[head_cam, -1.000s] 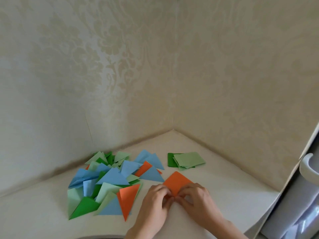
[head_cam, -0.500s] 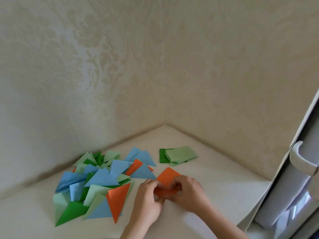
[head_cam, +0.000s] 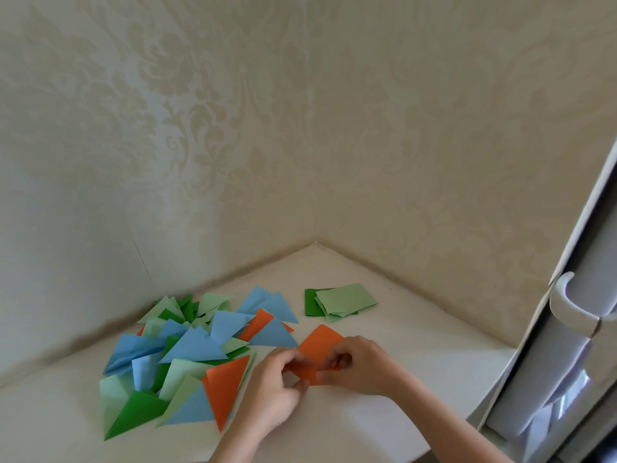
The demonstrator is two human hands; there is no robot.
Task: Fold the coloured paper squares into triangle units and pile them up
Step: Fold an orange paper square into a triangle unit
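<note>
An orange paper square (head_cam: 320,344) lies on the white table (head_cam: 417,362), its near corner lifted and bent over. My left hand (head_cam: 273,392) pinches that paper at its left edge. My right hand (head_cam: 359,369) pinches it from the right, fingers curled over the fold. To the left spreads a loose pile of folded triangles (head_cam: 187,355) in blue, light green, dark green and orange. A small stack of green paper squares (head_cam: 340,300) sits behind the hands.
Patterned beige walls (head_cam: 300,128) meet in a corner right behind the table. A white door with a curved handle (head_cam: 567,305) stands at the right, next to the table's edge.
The near part of the orange square has come up off the table between my fingers. Both hands shifted slightly, and the view swung a little to the right.
</note>
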